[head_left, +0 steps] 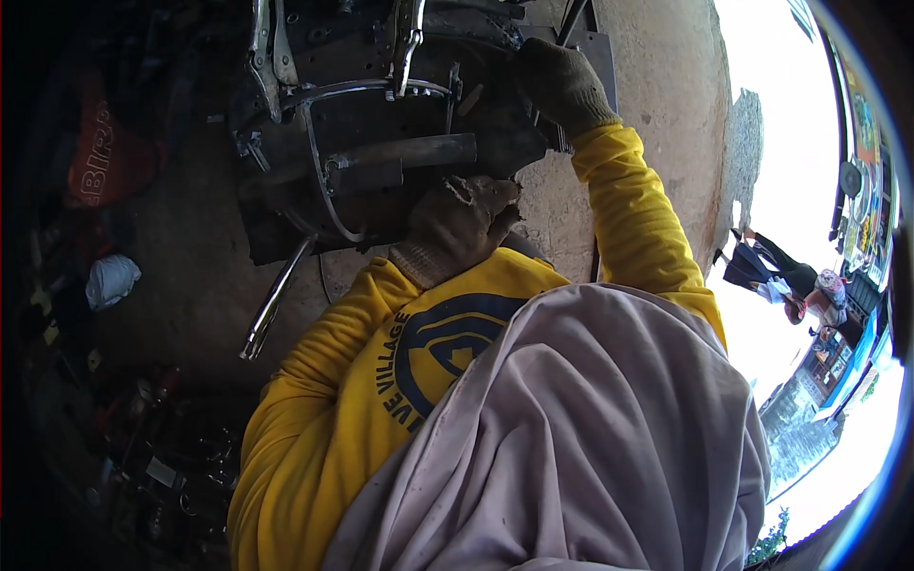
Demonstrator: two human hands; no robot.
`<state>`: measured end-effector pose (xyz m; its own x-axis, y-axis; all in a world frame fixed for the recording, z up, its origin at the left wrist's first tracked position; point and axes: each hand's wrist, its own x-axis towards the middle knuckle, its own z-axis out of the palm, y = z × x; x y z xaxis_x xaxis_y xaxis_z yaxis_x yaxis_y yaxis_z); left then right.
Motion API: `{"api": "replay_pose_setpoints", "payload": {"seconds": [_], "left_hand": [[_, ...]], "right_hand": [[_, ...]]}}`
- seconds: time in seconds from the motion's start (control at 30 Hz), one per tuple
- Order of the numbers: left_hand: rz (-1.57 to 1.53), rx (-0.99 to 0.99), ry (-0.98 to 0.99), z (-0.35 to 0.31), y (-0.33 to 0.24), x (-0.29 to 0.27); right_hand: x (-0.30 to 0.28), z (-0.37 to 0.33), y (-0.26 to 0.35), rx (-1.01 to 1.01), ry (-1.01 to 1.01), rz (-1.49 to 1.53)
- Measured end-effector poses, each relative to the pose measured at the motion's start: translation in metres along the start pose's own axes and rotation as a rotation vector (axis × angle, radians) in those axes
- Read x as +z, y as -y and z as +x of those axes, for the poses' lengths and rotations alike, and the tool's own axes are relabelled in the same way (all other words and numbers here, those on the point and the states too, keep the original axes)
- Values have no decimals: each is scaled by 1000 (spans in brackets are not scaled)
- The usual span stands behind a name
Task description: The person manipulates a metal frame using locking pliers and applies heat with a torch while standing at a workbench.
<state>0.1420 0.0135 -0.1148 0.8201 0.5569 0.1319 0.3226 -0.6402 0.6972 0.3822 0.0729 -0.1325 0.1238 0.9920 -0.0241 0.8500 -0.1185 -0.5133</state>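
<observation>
My right hand (564,88), in a worn knitted glove, is closed at the far right of a dark metal worktable (276,224). A dark bar (572,23) runs down to that glove, but what the fingers grip is hidden. Nearer to me, my left hand (457,228) is curled at the table's near edge in a torn glove; nothing shows clearly in it. Ahead of it lie a longer steel tube (414,150) and a shorter tube (369,178). Beside these stands a bent metal rod frame (317,162), with locking pliers (407,48) clamped on its far side.
More locking pliers (270,62) sit at the far left of the table. A shiny metal handle (276,300) sticks out over the near left edge. Red cloth (109,152), a white bundle (112,281) and dark clutter lie left. People (781,276) are in the bright area right.
</observation>
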Motion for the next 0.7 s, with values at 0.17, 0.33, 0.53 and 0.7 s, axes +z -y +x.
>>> {"api": "replay_pose_setpoints", "payload": {"seconds": [0.17,0.33,0.53,0.7], "left_hand": [[17,-90,65,-1,-6,-6],[-61,-19,-18,0,0,2],[-44,-63,19,-1,-2,2],[-94,-35,7,1,-4,-2]], "right_hand": [[7,-1,-10,-10,4,65],[11,5,-26,-131,3,-9],[0,4,-14,-92,60,148],[7,6,-19,-79,32,-14]]}}
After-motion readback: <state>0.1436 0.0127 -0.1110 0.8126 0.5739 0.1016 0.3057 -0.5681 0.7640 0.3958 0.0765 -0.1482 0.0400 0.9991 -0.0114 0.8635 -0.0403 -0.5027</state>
